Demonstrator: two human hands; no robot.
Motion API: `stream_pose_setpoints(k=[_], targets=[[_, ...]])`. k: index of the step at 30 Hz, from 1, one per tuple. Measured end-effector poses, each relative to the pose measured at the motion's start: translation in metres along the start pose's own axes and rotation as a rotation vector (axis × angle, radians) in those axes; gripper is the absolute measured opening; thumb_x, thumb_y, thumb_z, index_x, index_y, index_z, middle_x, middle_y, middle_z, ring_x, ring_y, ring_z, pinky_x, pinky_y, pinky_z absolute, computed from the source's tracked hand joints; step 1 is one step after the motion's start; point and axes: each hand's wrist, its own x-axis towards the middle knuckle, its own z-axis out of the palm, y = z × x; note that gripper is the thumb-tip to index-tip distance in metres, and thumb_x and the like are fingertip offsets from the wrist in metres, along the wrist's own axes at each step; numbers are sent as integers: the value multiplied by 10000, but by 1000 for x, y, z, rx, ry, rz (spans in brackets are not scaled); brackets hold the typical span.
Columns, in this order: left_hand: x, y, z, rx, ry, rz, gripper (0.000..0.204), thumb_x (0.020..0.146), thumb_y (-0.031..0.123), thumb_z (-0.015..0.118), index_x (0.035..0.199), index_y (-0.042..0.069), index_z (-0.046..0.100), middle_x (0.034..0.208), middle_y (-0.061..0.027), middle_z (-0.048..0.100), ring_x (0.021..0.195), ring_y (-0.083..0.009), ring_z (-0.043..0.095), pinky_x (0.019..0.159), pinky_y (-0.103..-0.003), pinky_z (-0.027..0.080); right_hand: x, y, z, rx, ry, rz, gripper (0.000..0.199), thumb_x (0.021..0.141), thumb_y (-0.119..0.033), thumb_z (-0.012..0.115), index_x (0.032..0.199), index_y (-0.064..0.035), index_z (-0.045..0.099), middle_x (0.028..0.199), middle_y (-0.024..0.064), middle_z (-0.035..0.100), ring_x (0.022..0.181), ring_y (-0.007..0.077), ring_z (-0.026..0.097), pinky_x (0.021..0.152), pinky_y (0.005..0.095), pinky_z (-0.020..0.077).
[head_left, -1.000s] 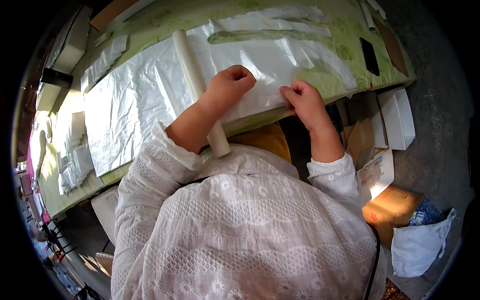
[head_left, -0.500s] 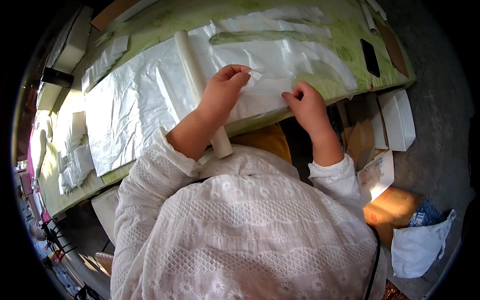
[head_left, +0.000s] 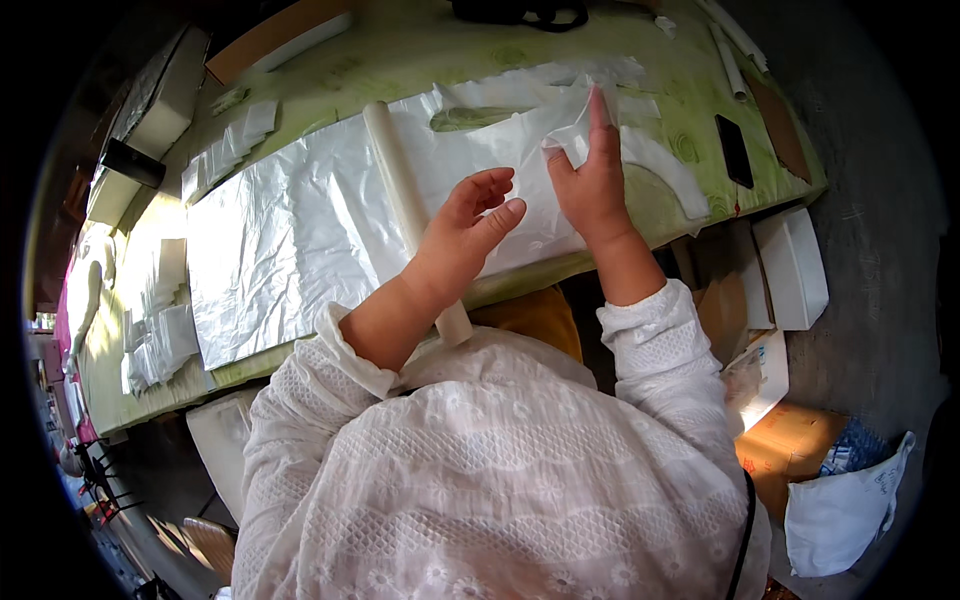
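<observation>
My right hand [head_left: 592, 180] is raised over the table with its thumb and fingers stretched apart. A thin clear plastic bag [head_left: 572, 130] spans the gap between its thumb and fingertips and seems to cover the tips. To its left, my left hand [head_left: 465, 225] hovers with fingers loosely bent and thumb apart, nothing visible in it. Beneath both hands lie flat sheets of clear plastic film [head_left: 270, 240]. A long pale tube [head_left: 395, 170] lies across the film beside my left hand, its near end over the table edge by my waist.
The table has a green patterned cover [head_left: 420, 45]. A black phone [head_left: 733, 150] lies at the right. Small stacked clear packets [head_left: 230, 140] lie at the left. Open cartons [head_left: 790, 265] and a white bag [head_left: 840, 520] stand below on the right.
My left hand has opened from its pinch on the plastic. My right hand has risen away from me, its fingers now spread against the clear bag. The view has shifted slightly.
</observation>
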Motion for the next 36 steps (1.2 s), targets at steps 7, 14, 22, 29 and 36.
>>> stream_pose_setpoints(k=[7, 14, 22, 29, 36], targets=[[14, 27, -34, -366, 203, 37, 302, 981, 273, 716, 1181, 70, 616, 1042, -9, 656, 1014, -144, 631, 936, -334, 513, -30, -33, 21, 255, -320, -259, 692, 898, -249, 752, 1511, -94, 472, 1452, 193, 546, 1338, 370, 504, 1121, 459, 384], [-50, 27, -167, -255, 543, 93, 126, 983, 159, 667, 1097, 114, 638, 934, 16, 649, 860, -100, 633, 831, -320, 546, -30, 71, -10, 75, -63, 225, 575, 994, -210, 665, 1493, -3, 467, 1458, 200, 558, 1317, 334, 542, 1104, 423, 423], [-96, -30, -252, 456, 1076, 351, 303, 924, 41, 672, 1215, 52, 588, 1147, -43, 566, 1052, -126, 535, 905, -289, 486, -55, 25, -29, 116, 97, 292, 313, 973, -97, 643, 1278, -27, 624, 1314, 96, 646, 1182, 203, 589, 973, 344, 463], [-52, -28, -111, 849, 270, 417, 663, 886, 52, 683, 1499, 61, 433, 1456, -162, 527, 1402, -354, 454, 1184, -437, 342, -93, -76, 21, 270, -358, -227, 321, 843, -25, 719, 1159, -56, 669, 1303, 138, 608, 1242, 360, 556, 1047, 452, 476], [-28, -40, -115, 1199, 206, 216, 802, 877, 140, 626, 1595, 97, 271, 1495, -179, 515, 1454, -441, 368, 1224, -594, 210, -110, -98, 37, 415, -539, -295, 353, 797, -50, 757, 1141, -76, 682, 1327, 124, 611, 1315, 408, 513, 1093, 479, 451]])
